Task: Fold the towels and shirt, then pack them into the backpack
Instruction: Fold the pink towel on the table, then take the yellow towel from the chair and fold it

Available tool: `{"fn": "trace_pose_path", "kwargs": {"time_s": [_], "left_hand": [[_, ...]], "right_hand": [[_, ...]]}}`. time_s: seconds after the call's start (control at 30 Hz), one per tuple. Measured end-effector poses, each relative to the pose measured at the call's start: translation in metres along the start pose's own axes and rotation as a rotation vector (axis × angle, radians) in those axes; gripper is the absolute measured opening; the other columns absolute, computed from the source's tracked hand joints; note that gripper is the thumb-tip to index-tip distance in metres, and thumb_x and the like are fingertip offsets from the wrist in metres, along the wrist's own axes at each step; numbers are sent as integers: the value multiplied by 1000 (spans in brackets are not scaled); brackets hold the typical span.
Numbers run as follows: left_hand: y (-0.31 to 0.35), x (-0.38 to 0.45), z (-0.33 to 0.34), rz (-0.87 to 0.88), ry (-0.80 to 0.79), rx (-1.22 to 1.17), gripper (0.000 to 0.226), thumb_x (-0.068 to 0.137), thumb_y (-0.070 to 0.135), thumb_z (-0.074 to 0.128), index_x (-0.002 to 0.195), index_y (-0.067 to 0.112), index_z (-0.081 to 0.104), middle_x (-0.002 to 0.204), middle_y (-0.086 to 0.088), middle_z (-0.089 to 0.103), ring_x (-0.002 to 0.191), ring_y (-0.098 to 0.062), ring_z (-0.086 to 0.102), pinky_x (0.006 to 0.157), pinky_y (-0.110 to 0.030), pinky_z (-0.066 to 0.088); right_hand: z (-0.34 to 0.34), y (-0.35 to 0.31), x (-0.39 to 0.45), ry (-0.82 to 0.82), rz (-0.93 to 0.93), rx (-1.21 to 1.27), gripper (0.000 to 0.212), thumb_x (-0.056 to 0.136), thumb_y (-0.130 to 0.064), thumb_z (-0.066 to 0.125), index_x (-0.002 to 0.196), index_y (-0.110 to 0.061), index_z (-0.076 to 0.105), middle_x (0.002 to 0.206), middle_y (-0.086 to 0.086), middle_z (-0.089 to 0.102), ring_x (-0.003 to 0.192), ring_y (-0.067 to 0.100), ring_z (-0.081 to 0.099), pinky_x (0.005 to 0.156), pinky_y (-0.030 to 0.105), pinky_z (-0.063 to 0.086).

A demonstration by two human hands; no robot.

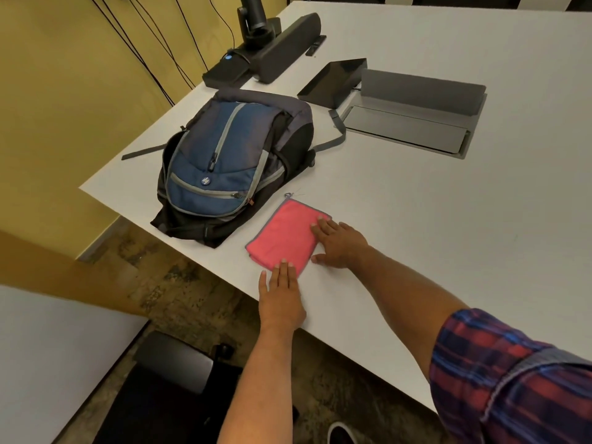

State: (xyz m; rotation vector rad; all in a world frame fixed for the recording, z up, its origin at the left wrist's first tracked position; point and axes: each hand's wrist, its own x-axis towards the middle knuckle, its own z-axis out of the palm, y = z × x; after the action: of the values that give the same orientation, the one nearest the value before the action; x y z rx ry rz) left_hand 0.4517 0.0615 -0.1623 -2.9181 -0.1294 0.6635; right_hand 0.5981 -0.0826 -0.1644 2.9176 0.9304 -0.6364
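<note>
Left hand (282,299) flat, fingers straight on the folded pink towel's (285,235) near edge; right hand (339,243) presses flat, gripping nothing, backpack (221,168) just beside

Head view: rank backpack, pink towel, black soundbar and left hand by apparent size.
1. backpack
2. black soundbar, though it lies farther away, so possibly underrated
3. pink towel
4. left hand
</note>
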Motion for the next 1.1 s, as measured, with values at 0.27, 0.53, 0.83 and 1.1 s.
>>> {"fn": "trace_pose_path", "kwargs": {"time_s": [0.27, 0.53, 0.83, 1.1], "left_hand": [[-3, -33, -38, 105, 46, 51, 76, 105, 43, 33, 157, 8, -11, 166, -11, -13, 153, -26, -10, 123, -45, -5], [25, -116, -107, -57, 179, 55, 84, 103, 48, 37, 156, 7, -14, 165, -13, -14, 154, -28, -8, 125, -47, 2], [76, -241, -153, -372, 262, 8, 84, 102, 48, 37, 157, 8, -12, 166, -8, -14, 154, -24, -9, 125, -42, 1], [92, -348, -139, -548, 410, -85, 83, 101, 48, 39, 158, 11, -9, 166, -5, -15, 154, -22, -9, 125, -41, 2]], "right_hand": [[-11, 22, -64, 102, -5, -16, 77, 103, -59, 32, 161, -20, 0, 168, 4, -8, 155, 19, -5, 126, 38, 4], [-65, 36, -138, 204, -116, -60, 73, 103, -61, 25, 161, -21, 6, 168, 4, -7, 155, 21, -6, 125, 40, 3], [-122, 18, -218, 268, -403, -86, 70, 105, -55, 28, 161, -19, 8, 169, 4, 2, 156, 22, 4, 124, 38, 7], [-149, -44, -292, 338, -666, -214, 69, 104, -58, 23, 161, -21, 9, 169, -1, 0, 155, 18, 5, 124, 37, 12]]}}
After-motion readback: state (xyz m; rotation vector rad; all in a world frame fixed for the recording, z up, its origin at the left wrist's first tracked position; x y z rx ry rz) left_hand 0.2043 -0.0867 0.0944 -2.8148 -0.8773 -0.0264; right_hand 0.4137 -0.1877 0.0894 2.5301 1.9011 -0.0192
